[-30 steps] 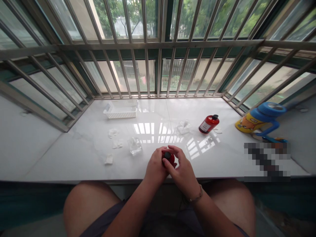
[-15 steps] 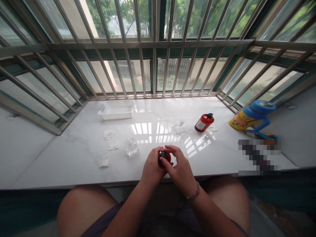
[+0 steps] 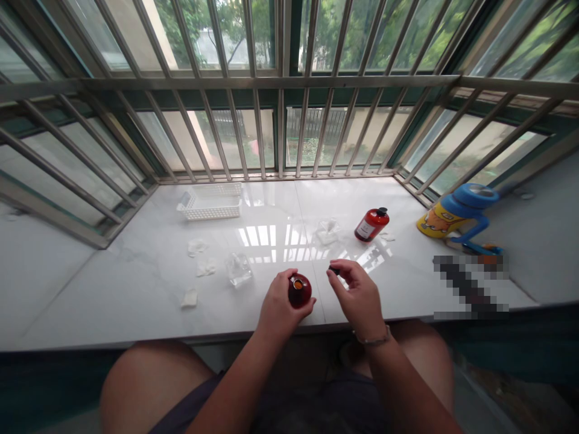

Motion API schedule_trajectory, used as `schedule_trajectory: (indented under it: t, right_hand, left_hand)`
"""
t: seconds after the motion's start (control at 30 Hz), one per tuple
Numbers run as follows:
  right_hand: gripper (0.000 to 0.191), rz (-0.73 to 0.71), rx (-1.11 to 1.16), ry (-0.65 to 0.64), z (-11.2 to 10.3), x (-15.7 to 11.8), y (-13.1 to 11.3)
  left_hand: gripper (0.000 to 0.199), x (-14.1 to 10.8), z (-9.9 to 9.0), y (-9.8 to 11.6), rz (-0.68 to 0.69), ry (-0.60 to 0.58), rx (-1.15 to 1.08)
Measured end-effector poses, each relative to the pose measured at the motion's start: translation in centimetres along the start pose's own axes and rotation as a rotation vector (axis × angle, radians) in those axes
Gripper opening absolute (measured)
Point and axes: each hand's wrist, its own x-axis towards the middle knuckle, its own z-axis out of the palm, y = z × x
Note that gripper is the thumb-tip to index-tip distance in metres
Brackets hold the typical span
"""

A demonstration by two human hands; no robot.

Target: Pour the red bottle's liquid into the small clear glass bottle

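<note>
Now that we have uncapped it at the near edge of the bench [image 3: 136, 295], the bottle [image 3: 300, 297] is open at the top in our curled left hand [image 3: 277, 306], while our right hand [image 3: 362, 293] has moved off beside it, narrowed to pinch the black cap [image 3: 333, 270]; we judge the opening step done. A pixelated patch [image 3: 470, 288] masks part of the bench's right side, we cannot tell how full the bottle is or whether its base touches down, and our right hand hides much of the cap.
</note>
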Motion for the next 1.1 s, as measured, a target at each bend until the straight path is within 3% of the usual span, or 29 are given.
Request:
schedule_trajectory:
  t: [0.23,0.33,0.57,0.7,0.83,0.9,1.0,1.1]
  right_hand:
    - [0.034,0.143,-0.498,-0.06,-5.5,2.0,8.0]
    - [0.026,0.206,-0.591,-0.103,-7.1,2.8,10.1]
    - [0.012,0.149,-0.735,-0.237,-7.5,4.7,12.5]
    - [0.017,0.043,-0.717,-0.244,-6.6,5.3,12.2]
    - [0.022,-0.063,-0.648,-0.193,-5.9,4.2,10.1]
    - [0.025,-0.117,-0.594,-0.18,-5.4,2.8,8.3]
    - [0.038,-0.18,-0.379,-0.277,-3.9,0.3,5.2]
    - [0.084,-0.115,-0.097,-0.453,-1.4,-1.8,2.6]
  left_hand:
    - [0.068,-0.1,0.0,0.1,-0.013,-0.004,-0.011]
    - [0.069,-0.1,0.0,0.0,-0.013,-0.002,-0.018]
    - [0.071,-0.2,0.2,-0.1,-0.006,0.006,-0.014]
    - [0.08,-0.4,0.3,-0.4,0.004,0.0,-0.005]
    - [0.126,-0.8,-0.4,-1.7,0.098,-0.005,0.033]
    - [0.135,-1.1,-1.3,-2.5,0.177,0.025,0.05]
    - [0.109,-1.8,-3.5,-3.1,0.26,0.159,0.074]
    - [0.071,-2.2,-5.9,-3.6,0.231,0.366,0.134]
